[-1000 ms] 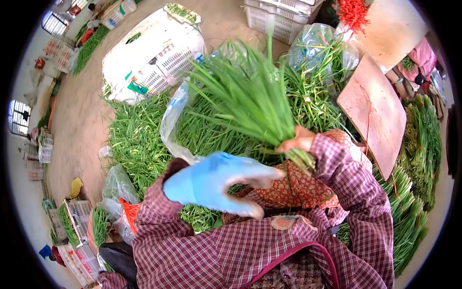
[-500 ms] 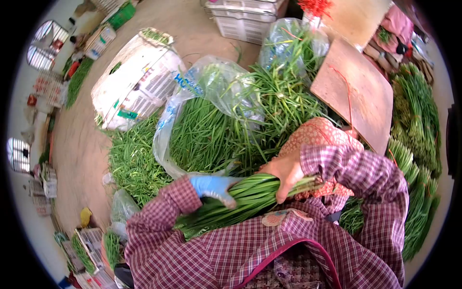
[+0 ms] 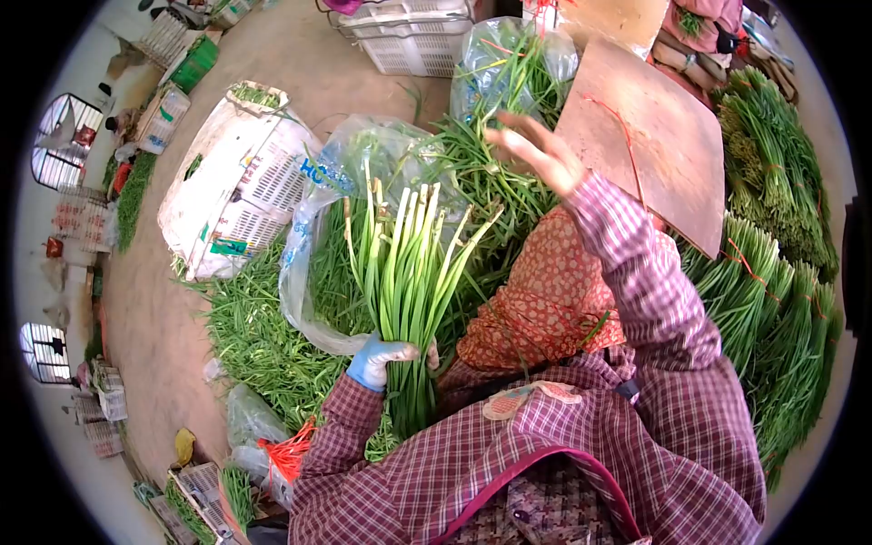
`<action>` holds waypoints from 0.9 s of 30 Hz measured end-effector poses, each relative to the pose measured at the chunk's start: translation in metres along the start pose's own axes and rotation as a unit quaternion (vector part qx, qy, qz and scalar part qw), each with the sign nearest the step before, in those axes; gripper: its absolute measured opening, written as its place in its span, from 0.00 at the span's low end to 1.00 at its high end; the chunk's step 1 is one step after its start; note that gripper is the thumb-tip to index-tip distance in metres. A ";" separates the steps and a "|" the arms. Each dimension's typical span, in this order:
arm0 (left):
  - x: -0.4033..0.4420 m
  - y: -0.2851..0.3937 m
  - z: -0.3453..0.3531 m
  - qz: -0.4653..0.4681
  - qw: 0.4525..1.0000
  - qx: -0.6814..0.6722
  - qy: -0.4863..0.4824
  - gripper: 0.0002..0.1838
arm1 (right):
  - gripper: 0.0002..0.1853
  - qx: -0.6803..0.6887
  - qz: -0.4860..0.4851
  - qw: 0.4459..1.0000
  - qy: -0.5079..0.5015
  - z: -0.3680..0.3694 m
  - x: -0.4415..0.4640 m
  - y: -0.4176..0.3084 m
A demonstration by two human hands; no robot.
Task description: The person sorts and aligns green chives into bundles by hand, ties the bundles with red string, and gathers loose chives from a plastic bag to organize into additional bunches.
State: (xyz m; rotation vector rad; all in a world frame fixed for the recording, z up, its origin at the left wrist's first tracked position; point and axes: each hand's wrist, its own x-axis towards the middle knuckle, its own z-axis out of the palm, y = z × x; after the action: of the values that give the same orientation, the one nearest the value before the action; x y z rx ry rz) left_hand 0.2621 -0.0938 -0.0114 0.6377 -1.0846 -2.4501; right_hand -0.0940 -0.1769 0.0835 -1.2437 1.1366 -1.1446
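My left hand (image 3: 391, 361), in a blue and white glove, is wrapped round a bunch of long green stalks (image 3: 413, 291). The bunch stands upright, its pale cut ends up and its leaves hanging down in front of my lap. Bare and raised, my right hand (image 3: 538, 154) has its fingers stretched apart and holds nothing; it is over loose greens beside a clear plastic bag (image 3: 472, 64). Behind the bunch lies an open plastic bag (image 3: 295, 272) with more greens in it.
A wooden board (image 3: 640, 136) leans at the right, near tied bundles of greens (image 3: 781, 173). Loose greens (image 3: 263, 345) cover the floor at the left, below a white crate (image 3: 236, 182). Stacked crates (image 3: 413, 45) stand at the back. Red ties (image 3: 289, 451) lie at lower left.
The bunch has gone from my right hand to my left and turned so its cut ends point up. My right hand has let go and moved up and away. The view has shifted.
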 end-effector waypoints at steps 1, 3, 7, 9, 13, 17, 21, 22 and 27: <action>0.001 0.003 0.003 0.003 1.000 0.003 0.002 0.22 | 0.58 0.047 0.052 0.997 0.019 0.002 -0.012 0.012; 0.006 0.009 0.014 0.042 0.997 -0.004 0.063 0.22 | 0.63 0.102 0.105 0.989 -0.007 0.026 -0.035 0.041; 0.022 0.020 0.035 0.002 0.991 0.065 0.119 0.26 | 0.58 0.083 0.138 0.986 -0.053 0.092 -0.051 0.069; 0.023 0.008 0.030 -0.052 0.991 0.062 0.106 0.36 | 0.42 0.247 0.089 0.965 -0.007 0.126 -0.048 0.060; 0.021 -0.017 0.026 -0.021 0.992 -0.120 -0.023 0.55 | 0.19 0.349 0.090 0.932 0.037 0.136 -0.054 0.038; 0.020 -0.018 0.052 -0.008 0.995 -0.091 -0.028 0.54 | 0.19 0.362 0.075 0.929 0.030 0.144 -0.055 0.044; 0.018 0.001 0.071 -0.029 0.995 -0.082 0.054 0.21 | 0.26 0.262 0.021 0.964 0.040 0.130 -0.049 0.045; 0.016 0.009 0.075 -0.034 0.993 -0.030 0.105 0.20 | 0.34 0.211 0.032 0.975 0.056 0.118 -0.043 0.040; 0.010 0.028 0.051 0.003 0.986 0.090 0.143 0.19 | 0.39 0.113 -0.175 0.963 0.169 0.062 -0.012 0.012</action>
State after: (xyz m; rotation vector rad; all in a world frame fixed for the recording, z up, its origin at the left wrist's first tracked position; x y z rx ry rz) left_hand 0.2305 -0.0872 0.0381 1.0051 -1.1931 -2.1845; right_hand -0.0338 -0.1590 0.0719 -1.1232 1.0156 -1.7562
